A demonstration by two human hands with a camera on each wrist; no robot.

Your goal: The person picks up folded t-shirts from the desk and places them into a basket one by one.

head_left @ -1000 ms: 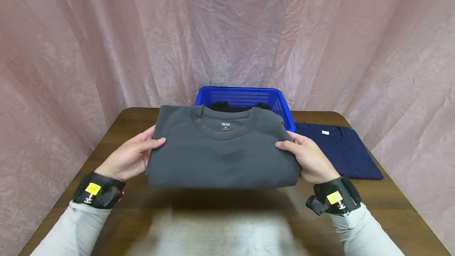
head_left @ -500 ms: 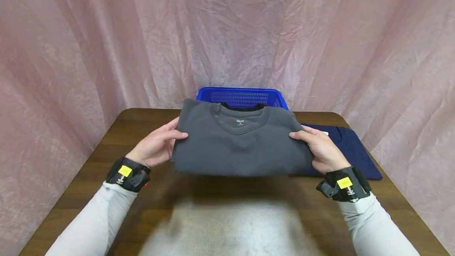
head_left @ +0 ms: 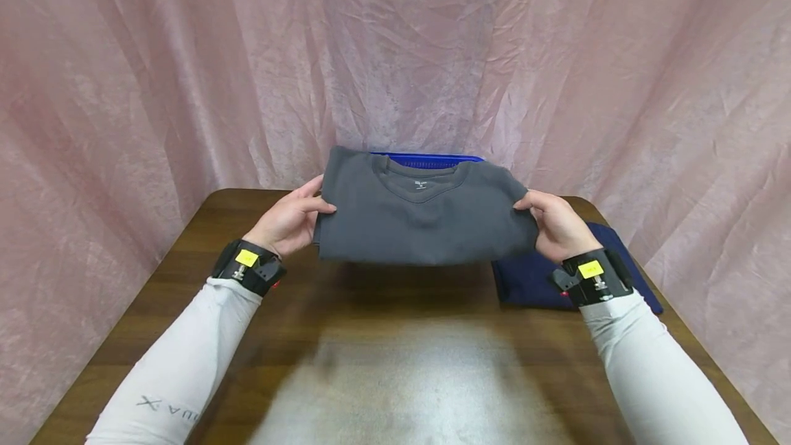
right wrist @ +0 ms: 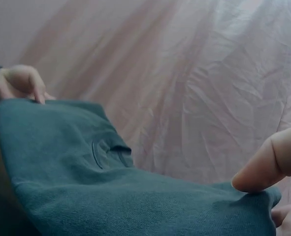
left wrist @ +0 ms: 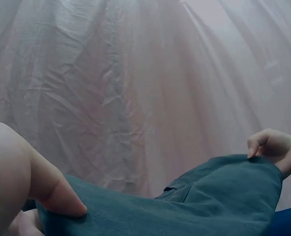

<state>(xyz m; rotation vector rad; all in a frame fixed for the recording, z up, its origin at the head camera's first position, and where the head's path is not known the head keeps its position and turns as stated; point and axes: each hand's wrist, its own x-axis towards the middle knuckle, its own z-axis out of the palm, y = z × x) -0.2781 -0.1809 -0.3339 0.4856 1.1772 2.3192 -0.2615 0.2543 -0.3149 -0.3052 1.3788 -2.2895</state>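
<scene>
A folded dark grey T-shirt point(head_left: 420, 225), collar and neck label at its far side, hangs above the table between both hands. My left hand point(head_left: 289, 217) pinches its left edge, thumb on top and fingers beneath. On the opposite edge, my right hand point(head_left: 559, 224) grips the cloth in the same way. Both wrist views show the thumbs pressing on the fabric, which sags a little in the middle. Behind the shirt stands a blue plastic basket point(head_left: 426, 159); only its back rim shows, and its inside is hidden.
A folded navy T-shirt point(head_left: 531, 283) lies on the right part of the wooden table point(head_left: 408, 335), partly covered by my right hand and wrist strap. Pink curtains point(head_left: 408, 53) hang behind the table and along both sides.
Both hands have carried the grey shirt away from me and somewhat to the right. It now covers most of the basket and hides the black cloth seen inside earlier.
</scene>
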